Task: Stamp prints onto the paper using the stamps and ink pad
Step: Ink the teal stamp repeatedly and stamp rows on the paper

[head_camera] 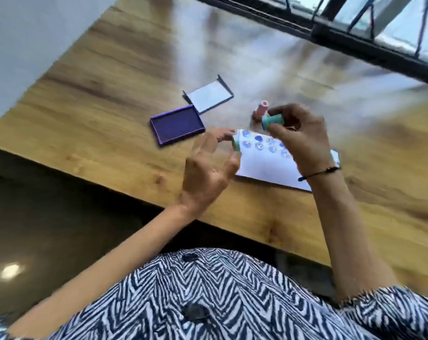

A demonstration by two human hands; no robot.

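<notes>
White paper (264, 165) lies on the wooden table (110, 99) with several blue prints along its far edge. My right hand (303, 136) grips a teal stamp (271, 120) above the paper. My left hand (208, 165) pinches a small teal piece (237, 144), maybe a cap, at the paper's left corner, with the other fingers spread. The open purple ink pad (177, 128) sits to the left of the paper. A pink stamp (261, 109) stands just behind the teal one. The whole view is blurred by motion.
The ink pad's lid (209, 96) lies open side up behind the pad. A dark window frame (355, 38) runs along the table's far side. The table's near edge (159, 204) crosses below my hands.
</notes>
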